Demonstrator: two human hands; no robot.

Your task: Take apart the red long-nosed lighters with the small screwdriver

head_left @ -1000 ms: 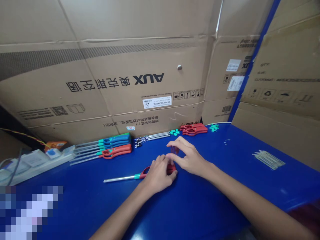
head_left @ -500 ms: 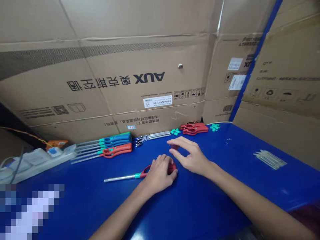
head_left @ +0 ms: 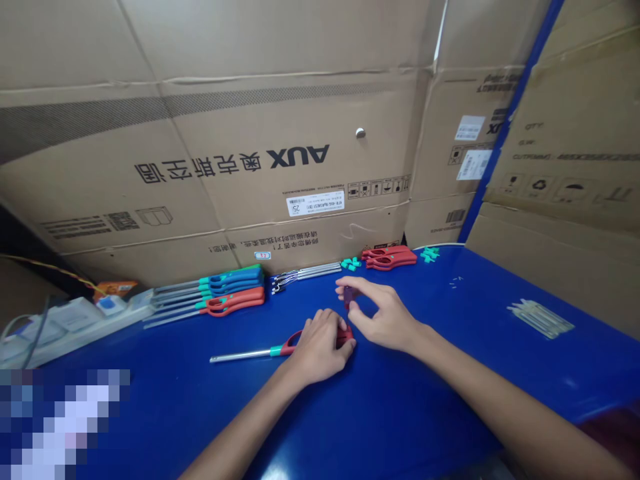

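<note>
A red gas lighter (head_left: pixel 289 344) with a green collar and a long metal tube lies on the blue table, its tube toward the left. My left hand (head_left: pixel 323 347) is closed over its handle end and presses it to the table, hiding much of the red body. Just above that end, my right hand (head_left: pixel 383 313) pinches the dark purplish handle of a small screwdriver (head_left: pixel 349 294) between thumb and fingers. The screwdriver stands roughly upright. Its tip is hidden behind my left fingers, so contact with the lighter cannot be made out.
Finished-looking blue and red lighters (head_left: pixel 233 300) lie back left beside a white power strip (head_left: pixel 75 320). Metal tubes with wires (head_left: pixel 315 271), green pieces (head_left: pixel 351 264), red handle shells (head_left: pixel 389 257) and more green parts (head_left: pixel 429 254) line the cardboard (head_left: pixel 280 107). Pale translucent sticks (head_left: pixel 540 319) lie right.
The fingers of my right hand have shifted on the screwdriver handle, and the hand sits slightly lower. My left hand and the lighter stay nearly in place.
</note>
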